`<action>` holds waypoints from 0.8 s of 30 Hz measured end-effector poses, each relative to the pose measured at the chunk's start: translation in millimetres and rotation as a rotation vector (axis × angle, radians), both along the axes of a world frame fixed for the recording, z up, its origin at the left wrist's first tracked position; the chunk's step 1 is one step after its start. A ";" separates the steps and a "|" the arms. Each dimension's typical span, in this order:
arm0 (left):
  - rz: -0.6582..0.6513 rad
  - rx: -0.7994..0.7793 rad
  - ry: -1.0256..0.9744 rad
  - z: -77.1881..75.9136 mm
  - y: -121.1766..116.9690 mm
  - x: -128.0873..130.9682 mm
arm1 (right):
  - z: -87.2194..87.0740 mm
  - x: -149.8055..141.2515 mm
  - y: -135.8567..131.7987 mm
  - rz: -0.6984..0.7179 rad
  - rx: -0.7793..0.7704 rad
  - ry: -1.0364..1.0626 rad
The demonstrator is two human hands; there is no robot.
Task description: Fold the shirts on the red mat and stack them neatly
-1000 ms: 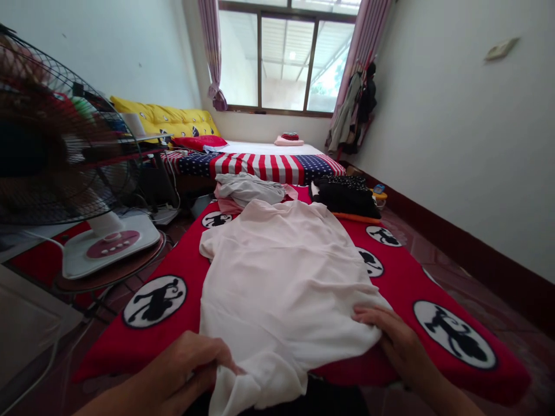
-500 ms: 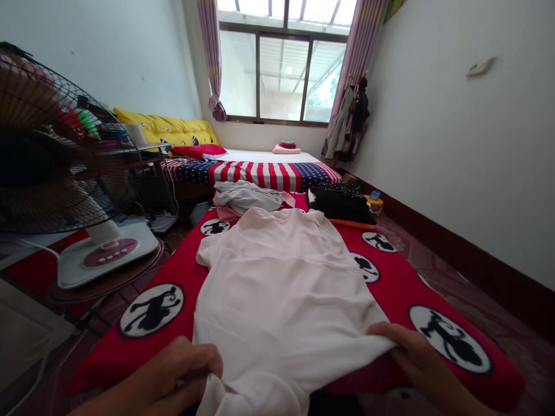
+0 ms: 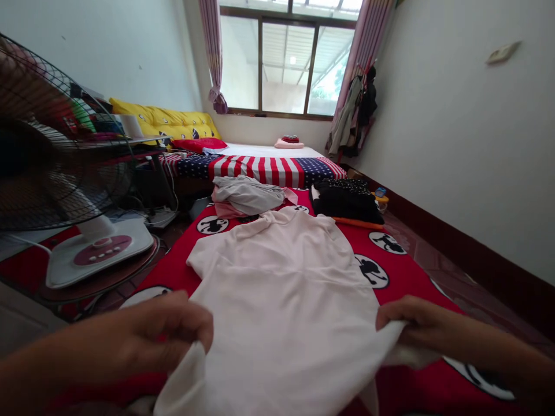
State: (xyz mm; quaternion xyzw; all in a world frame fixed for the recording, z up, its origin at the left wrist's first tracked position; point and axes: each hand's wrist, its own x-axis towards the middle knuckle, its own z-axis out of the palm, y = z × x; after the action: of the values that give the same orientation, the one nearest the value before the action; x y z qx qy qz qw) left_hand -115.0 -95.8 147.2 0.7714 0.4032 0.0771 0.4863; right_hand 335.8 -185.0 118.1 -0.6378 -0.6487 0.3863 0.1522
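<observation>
A red printed mat (image 3: 410,283) is covered at center by a pale pink shirt (image 3: 281,306), its near hem lifted and pinched by the left hand (image 3: 165,323) at 8 o'clock and the right hand (image 3: 416,318) at 4 o'clock, with a grey garment (image 3: 247,195) touching the collar side at 12 o'clock, folded black clothes (image 3: 347,202) near at 1 o'clock, and red margin left open beside the shirt at 3 o'clock.

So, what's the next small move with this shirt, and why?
Probably lower the hem flat: the left hand and right hand hold the white shirt up by its lower corners, while its upper part lies spread on the red blanket.
</observation>
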 end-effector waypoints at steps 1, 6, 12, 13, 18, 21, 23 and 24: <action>-0.076 -0.109 -0.059 12.5 24.6 11.3 | 12.6 5.3 20.8 0.029 -0.018 0.052; 0.312 0.013 -0.507 51.9 180.0 78.5 | 50.3 29.9 151.4 -0.115 0.078 0.254; 0.821 0.294 -0.532 -10.5 255.4 97.3 | -17.5 44.2 215.2 -0.733 0.711 0.079; 0.824 0.339 -0.514 -27.9 247.9 90.5 | -35.6 43.0 205.4 -0.716 0.774 0.026; 0.683 0.652 -0.239 -99.6 174.7 42.9 | -104.3 23.1 118.6 -0.497 0.906 -0.172; 0.680 0.711 -0.082 -121.1 140.3 21.5 | -117.7 13.3 85.9 -0.449 0.914 -0.235; 0.662 0.751 0.003 -129.1 130.2 14.3 | -120.1 12.4 81.5 -0.456 0.926 -0.311; 0.644 0.762 0.040 -131.8 128.7 12.6 | -120.7 13.4 83.2 -0.474 0.920 -0.366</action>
State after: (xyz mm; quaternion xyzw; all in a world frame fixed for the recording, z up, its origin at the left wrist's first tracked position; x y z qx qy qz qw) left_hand -102.4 32.8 15.4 0.7319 0.5732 0.3506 0.1135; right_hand 349.1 -101.8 -2.6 -0.6909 -0.6051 -0.0995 0.3830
